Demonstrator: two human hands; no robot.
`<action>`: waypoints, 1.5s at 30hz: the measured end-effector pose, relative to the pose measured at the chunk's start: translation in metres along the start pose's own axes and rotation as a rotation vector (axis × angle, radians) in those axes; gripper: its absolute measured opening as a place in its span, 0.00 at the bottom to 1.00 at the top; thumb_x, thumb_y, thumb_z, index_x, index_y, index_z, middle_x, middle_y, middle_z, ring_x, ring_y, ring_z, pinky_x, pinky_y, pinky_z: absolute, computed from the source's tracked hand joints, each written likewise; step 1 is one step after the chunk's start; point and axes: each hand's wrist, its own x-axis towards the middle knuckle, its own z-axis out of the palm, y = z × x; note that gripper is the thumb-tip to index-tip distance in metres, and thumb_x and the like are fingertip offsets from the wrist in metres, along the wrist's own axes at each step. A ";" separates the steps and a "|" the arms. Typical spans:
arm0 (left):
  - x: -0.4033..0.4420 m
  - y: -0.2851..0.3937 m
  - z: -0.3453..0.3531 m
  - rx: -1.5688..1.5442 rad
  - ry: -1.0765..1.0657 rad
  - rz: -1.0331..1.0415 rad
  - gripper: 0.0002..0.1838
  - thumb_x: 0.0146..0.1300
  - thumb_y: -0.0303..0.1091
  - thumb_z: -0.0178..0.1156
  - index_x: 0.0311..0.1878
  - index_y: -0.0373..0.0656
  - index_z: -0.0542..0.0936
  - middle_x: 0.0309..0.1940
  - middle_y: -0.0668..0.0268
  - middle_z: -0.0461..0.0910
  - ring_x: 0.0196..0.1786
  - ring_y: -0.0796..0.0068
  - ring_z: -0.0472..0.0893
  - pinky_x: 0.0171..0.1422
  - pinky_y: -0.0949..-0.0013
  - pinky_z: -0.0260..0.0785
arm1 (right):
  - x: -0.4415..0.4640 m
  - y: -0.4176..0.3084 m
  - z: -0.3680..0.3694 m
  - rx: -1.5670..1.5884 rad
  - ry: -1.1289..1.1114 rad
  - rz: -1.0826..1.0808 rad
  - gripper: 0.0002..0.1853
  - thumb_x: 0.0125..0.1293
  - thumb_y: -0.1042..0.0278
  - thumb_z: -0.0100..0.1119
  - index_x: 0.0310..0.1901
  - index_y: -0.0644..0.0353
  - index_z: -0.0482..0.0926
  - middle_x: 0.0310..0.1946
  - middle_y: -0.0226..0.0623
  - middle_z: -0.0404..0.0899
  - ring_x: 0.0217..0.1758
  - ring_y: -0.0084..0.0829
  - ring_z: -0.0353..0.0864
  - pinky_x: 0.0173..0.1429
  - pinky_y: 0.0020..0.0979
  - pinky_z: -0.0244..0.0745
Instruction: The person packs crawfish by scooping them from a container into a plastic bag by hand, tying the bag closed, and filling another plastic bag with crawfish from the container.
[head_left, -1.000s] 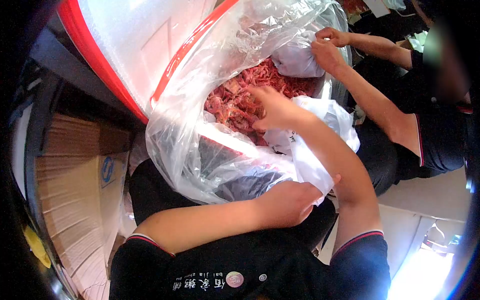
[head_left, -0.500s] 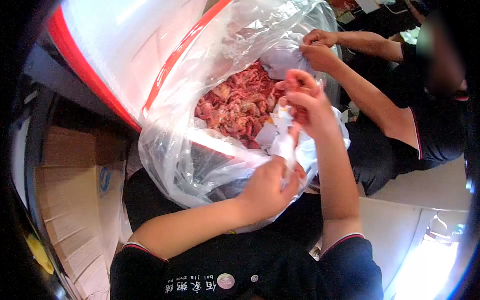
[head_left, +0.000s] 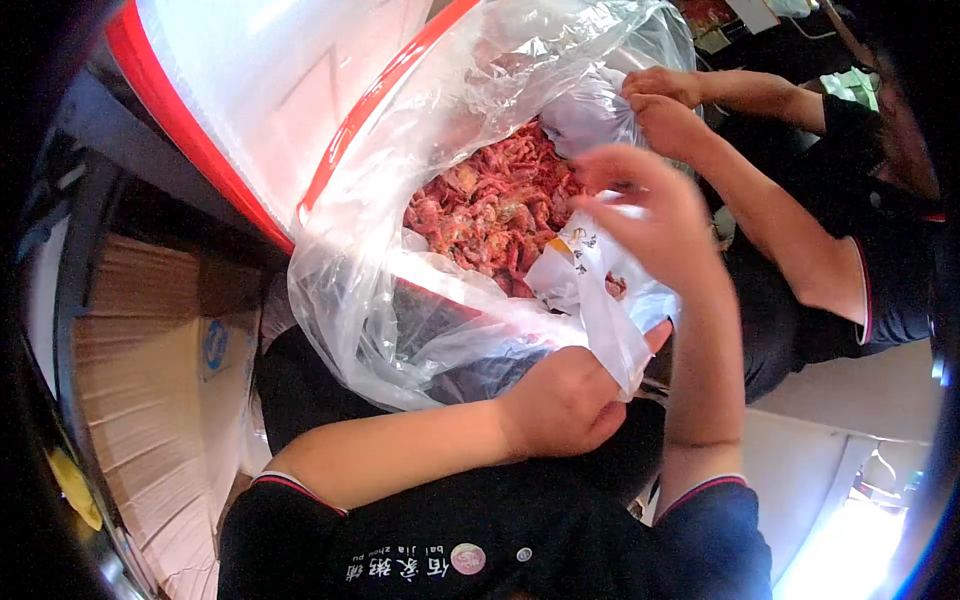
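Note:
A large clear plastic bag is full of red crayfish. My left hand is closed on the gathered edge of a white plastic bag with printed characters, at the near right side of the clear bag. Some red pieces show inside the white bag's mouth. Just above that mouth is my right hand, slightly blurred, fingers curled but apart, with nothing visible in them. Beyond it, another person's hands grip a second white bag.
A white lid or panel with a red rim stands at the upper left, next to the clear bag. Cardboard is at the left. The other person's arm reaches in from the right, close to my right arm.
My right hand held red crayfish over the white bag and now looks empty, with its fingers apart. My left hand, with the white bag, has shifted slightly right and nearer to me.

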 end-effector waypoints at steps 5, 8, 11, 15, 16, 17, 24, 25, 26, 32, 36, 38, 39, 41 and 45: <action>0.006 0.002 -0.007 0.012 0.032 0.054 0.39 0.47 0.22 0.56 0.67 0.34 0.58 0.29 0.65 0.76 0.31 0.63 0.76 0.39 0.64 0.71 | 0.044 0.054 0.091 -0.154 -0.500 -0.231 0.30 0.46 0.69 0.67 0.54 0.59 0.71 0.51 0.45 0.69 0.55 0.44 0.69 0.60 0.36 0.65; 0.005 -0.004 -0.007 0.010 0.142 0.109 0.37 0.48 0.22 0.56 0.66 0.32 0.60 0.29 0.64 0.76 0.31 0.61 0.76 0.39 0.63 0.70 | 0.042 0.064 0.119 -0.210 -0.512 -0.249 0.31 0.45 0.68 0.65 0.56 0.57 0.70 0.51 0.45 0.66 0.54 0.47 0.70 0.57 0.39 0.67; 0.001 -0.009 -0.008 0.080 0.143 0.089 0.37 0.49 0.23 0.57 0.66 0.32 0.59 0.30 0.64 0.76 0.31 0.61 0.76 0.40 0.64 0.70 | 0.036 0.049 0.124 -0.405 -0.531 -0.075 0.26 0.46 0.67 0.62 0.51 0.57 0.73 0.46 0.43 0.72 0.47 0.48 0.75 0.50 0.44 0.71; 0.005 -0.006 -0.012 0.050 0.101 0.081 0.31 0.48 0.25 0.57 0.59 0.29 0.65 0.34 0.56 0.76 0.32 0.57 0.76 0.39 0.62 0.69 | 0.033 0.067 0.114 -0.177 -0.451 -0.111 0.21 0.45 0.69 0.62 0.45 0.61 0.77 0.35 0.50 0.79 0.41 0.47 0.79 0.47 0.42 0.73; 0.006 -0.006 -0.013 -0.014 0.084 0.070 0.28 0.47 0.27 0.59 0.53 0.26 0.68 0.38 0.49 0.75 0.33 0.52 0.75 0.38 0.59 0.69 | 0.034 0.068 0.104 -0.100 -0.413 -0.053 0.19 0.46 0.70 0.61 0.44 0.61 0.78 0.34 0.51 0.79 0.41 0.47 0.79 0.46 0.41 0.73; 0.006 -0.006 -0.014 -0.017 0.084 0.065 0.28 0.47 0.27 0.59 0.53 0.26 0.68 0.38 0.49 0.75 0.33 0.52 0.75 0.38 0.59 0.69 | 0.033 0.084 0.102 0.054 -0.297 -0.041 0.18 0.49 0.71 0.59 0.44 0.62 0.77 0.35 0.51 0.79 0.39 0.48 0.80 0.45 0.38 0.73; 0.001 -0.005 -0.013 0.098 0.050 0.094 0.35 0.47 0.23 0.57 0.63 0.33 0.63 0.33 0.63 0.77 0.34 0.62 0.76 0.42 0.63 0.70 | 0.022 0.083 0.080 -0.156 -0.526 0.130 0.19 0.52 0.69 0.56 0.46 0.66 0.74 0.41 0.55 0.78 0.46 0.49 0.77 0.50 0.43 0.71; 0.001 -0.004 -0.012 0.103 0.066 0.116 0.36 0.46 0.22 0.57 0.64 0.33 0.63 0.33 0.63 0.77 0.35 0.62 0.76 0.42 0.63 0.70 | 0.018 0.078 0.087 -0.279 -0.575 0.109 0.17 0.50 0.70 0.55 0.44 0.66 0.76 0.41 0.55 0.78 0.47 0.50 0.77 0.51 0.44 0.71; 0.001 -0.005 -0.011 0.102 0.066 0.116 0.36 0.46 0.22 0.57 0.64 0.33 0.63 0.33 0.63 0.77 0.35 0.62 0.76 0.42 0.63 0.70 | 0.016 0.073 0.093 -0.279 -0.575 0.110 0.17 0.50 0.70 0.55 0.44 0.66 0.76 0.41 0.55 0.78 0.47 0.50 0.77 0.51 0.44 0.71; 0.000 -0.004 -0.008 0.062 0.014 0.061 0.31 0.45 0.27 0.59 0.56 0.27 0.67 0.35 0.53 0.76 0.32 0.55 0.75 0.40 0.59 0.69 | 0.026 0.046 0.094 -0.471 -0.825 0.091 0.26 0.45 0.72 0.60 0.52 0.64 0.75 0.40 0.52 0.78 0.45 0.49 0.78 0.49 0.41 0.72; -0.001 -0.003 -0.011 0.076 0.049 0.047 0.22 0.45 0.26 0.59 0.46 0.29 0.71 0.32 0.53 0.75 0.31 0.55 0.75 0.38 0.59 0.68 | 0.022 0.048 0.093 -0.460 -0.813 0.062 0.19 0.45 0.75 0.58 0.44 0.62 0.77 0.35 0.53 0.79 0.42 0.51 0.79 0.46 0.44 0.74; -0.003 -0.006 -0.011 0.106 0.049 0.038 0.19 0.45 0.26 0.59 0.43 0.30 0.71 0.31 0.53 0.75 0.30 0.55 0.75 0.37 0.58 0.67 | 0.018 0.059 0.101 -0.512 -0.717 0.092 0.23 0.45 0.79 0.55 0.48 0.60 0.76 0.37 0.52 0.79 0.44 0.50 0.79 0.48 0.42 0.74; -0.004 -0.007 -0.010 0.099 0.060 0.035 0.17 0.45 0.26 0.59 0.41 0.31 0.71 0.30 0.53 0.75 0.29 0.55 0.75 0.36 0.58 0.67 | 0.018 0.067 0.102 -0.514 -0.716 0.091 0.23 0.45 0.79 0.55 0.48 0.60 0.76 0.37 0.52 0.79 0.44 0.50 0.79 0.48 0.42 0.74; -0.006 -0.008 -0.010 0.093 0.070 0.035 0.16 0.45 0.25 0.59 0.39 0.32 0.71 0.28 0.53 0.74 0.29 0.54 0.74 0.35 0.57 0.66 | 0.020 0.084 0.093 -0.413 -0.684 0.011 0.24 0.50 0.76 0.56 0.53 0.58 0.73 0.39 0.51 0.79 0.44 0.50 0.79 0.49 0.39 0.73; -0.002 -0.001 -0.014 -0.044 0.084 -0.055 0.14 0.48 0.25 0.58 0.40 0.32 0.72 0.27 0.55 0.75 0.28 0.54 0.75 0.36 0.57 0.67 | 0.019 0.082 0.071 -0.093 -0.491 0.111 0.21 0.56 0.67 0.62 0.52 0.61 0.74 0.41 0.45 0.80 0.44 0.38 0.80 0.48 0.33 0.73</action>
